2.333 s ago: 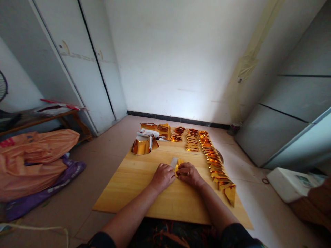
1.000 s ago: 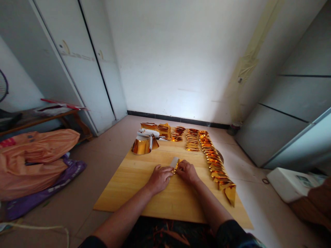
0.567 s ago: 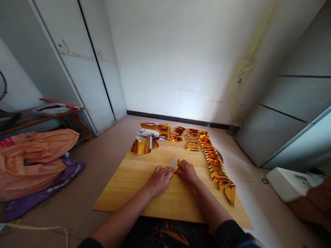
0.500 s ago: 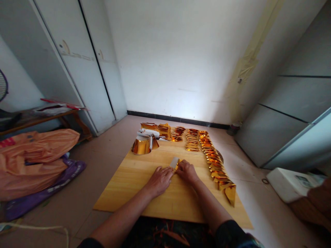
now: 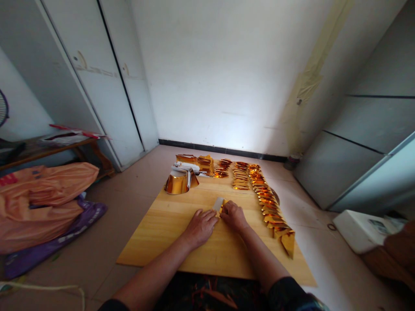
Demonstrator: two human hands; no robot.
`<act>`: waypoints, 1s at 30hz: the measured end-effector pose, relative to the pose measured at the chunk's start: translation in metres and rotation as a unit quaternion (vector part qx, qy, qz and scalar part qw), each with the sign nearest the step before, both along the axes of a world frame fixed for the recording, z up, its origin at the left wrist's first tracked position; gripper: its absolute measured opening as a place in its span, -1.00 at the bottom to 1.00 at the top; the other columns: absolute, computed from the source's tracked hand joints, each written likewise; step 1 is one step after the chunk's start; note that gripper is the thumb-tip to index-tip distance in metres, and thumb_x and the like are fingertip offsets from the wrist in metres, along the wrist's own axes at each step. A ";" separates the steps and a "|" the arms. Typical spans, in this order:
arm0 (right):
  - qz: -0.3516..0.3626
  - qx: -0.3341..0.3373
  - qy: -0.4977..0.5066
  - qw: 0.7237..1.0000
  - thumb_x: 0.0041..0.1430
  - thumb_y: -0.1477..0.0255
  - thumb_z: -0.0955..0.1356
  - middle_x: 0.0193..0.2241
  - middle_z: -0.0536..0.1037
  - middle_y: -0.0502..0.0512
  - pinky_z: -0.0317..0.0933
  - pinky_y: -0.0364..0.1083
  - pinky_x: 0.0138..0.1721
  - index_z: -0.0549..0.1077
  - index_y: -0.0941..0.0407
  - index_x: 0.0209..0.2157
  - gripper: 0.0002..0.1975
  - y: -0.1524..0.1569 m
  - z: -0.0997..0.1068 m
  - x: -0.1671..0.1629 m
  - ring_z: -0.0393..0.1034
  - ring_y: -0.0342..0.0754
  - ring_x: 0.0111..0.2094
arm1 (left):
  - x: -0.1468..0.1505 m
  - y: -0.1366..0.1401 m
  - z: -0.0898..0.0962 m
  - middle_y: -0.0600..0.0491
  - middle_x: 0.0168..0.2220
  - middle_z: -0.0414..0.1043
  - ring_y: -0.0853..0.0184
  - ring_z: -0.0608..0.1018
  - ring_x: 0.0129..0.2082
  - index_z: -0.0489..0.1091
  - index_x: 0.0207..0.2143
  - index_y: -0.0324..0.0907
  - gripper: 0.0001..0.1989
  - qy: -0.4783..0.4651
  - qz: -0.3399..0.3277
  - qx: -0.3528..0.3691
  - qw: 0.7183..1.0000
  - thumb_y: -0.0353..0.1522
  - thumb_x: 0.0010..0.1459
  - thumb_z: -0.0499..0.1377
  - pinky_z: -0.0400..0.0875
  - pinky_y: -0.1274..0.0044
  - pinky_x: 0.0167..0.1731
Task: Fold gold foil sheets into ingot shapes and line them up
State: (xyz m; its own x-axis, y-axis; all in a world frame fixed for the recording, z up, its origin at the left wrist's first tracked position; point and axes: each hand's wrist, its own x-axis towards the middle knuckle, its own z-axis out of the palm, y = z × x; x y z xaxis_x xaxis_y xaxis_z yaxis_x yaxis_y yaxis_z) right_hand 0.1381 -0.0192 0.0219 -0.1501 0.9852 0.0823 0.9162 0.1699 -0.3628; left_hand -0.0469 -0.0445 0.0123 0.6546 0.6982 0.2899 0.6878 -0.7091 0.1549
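Observation:
A small piece of gold foil paper (image 5: 218, 203) with a pale back lies on the wooden board in front of me, partly covered by my fingers. My left hand (image 5: 201, 226) rests on the board, its fingertips holding the near left edge of the paper. My right hand (image 5: 234, 215) has its fingers curled and pinched on the right side of the same paper, close against the left fingertips. Beyond my hands stands a bent stack of gold foil sheets (image 5: 177, 183). A long overlapping row of folded gold foil pieces (image 5: 271, 207) runs along the right side.
The wooden board (image 5: 152, 242) sits low over a tiled floor. Shorter rows of folded foil (image 5: 241, 176) and more foil bundles (image 5: 205, 165) line its far edge. Orange and purple bags (image 5: 42, 207) lie at left, a white box (image 5: 363, 231) at right. Grey cabinets (image 5: 94, 77) stand beyond the bags.
My right fingers have shifted very slightly over the paper, covering more of its gold edge. The camera view has moved a little; the foil rows stay put.

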 end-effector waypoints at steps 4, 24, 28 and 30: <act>0.000 0.007 0.025 1.000 0.08 0.51 0.31 -0.33 0.47 0.03 -0.01 -0.19 -0.34 0.41 0.11 -0.45 -0.93 0.000 -0.002 0.001 0.33 -0.14 -0.28 | 0.001 -0.002 0.004 -0.03 0.09 0.39 0.24 0.39 0.11 0.38 -0.03 -0.08 -0.68 0.001 0.005 -0.008 1.000 -0.48 0.18 0.05 0.22 0.29 0.05; 0.034 0.066 -0.010 0.997 0.15 0.42 0.33 -0.20 0.51 0.08 0.08 -0.09 -0.20 0.50 0.03 -0.31 -0.91 -0.005 0.005 0.014 0.28 0.00 -0.12 | 0.018 0.006 0.013 0.05 -0.28 0.52 0.29 0.48 -0.19 0.46 -0.41 -0.13 -0.88 -0.039 0.061 0.013 0.997 -0.39 0.15 0.13 0.17 0.34 -0.06; 0.039 0.062 -0.092 0.993 0.20 0.39 0.29 -0.25 0.51 0.14 0.05 -0.06 -0.22 0.51 0.05 -0.27 -0.85 -0.018 0.011 0.005 0.29 0.01 -0.17 | 0.020 0.015 0.012 0.02 -0.38 0.50 0.29 0.46 -0.27 0.45 -0.45 -0.17 -0.84 -0.023 0.098 0.050 0.994 -0.41 0.16 0.11 0.16 0.33 -0.08; 0.038 0.052 -0.125 0.990 0.19 0.41 0.29 -0.27 0.50 0.18 0.04 -0.06 -0.23 0.52 0.08 -0.29 -0.85 -0.024 0.012 -0.004 0.30 0.02 -0.19 | 0.018 0.020 0.010 0.00 -0.38 0.50 0.28 0.45 -0.27 0.45 -0.45 -0.19 -0.82 -0.007 0.120 0.053 0.991 -0.42 0.17 0.09 0.17 0.34 -0.11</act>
State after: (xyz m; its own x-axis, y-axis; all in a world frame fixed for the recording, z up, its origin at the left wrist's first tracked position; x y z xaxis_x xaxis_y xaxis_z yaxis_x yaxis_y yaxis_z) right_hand 0.1346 -0.0430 0.0344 -0.2513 0.9585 0.1342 0.9585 0.2658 -0.1030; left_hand -0.0290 -0.0241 0.0224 0.4690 0.7980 0.3785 0.8369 -0.5385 0.0983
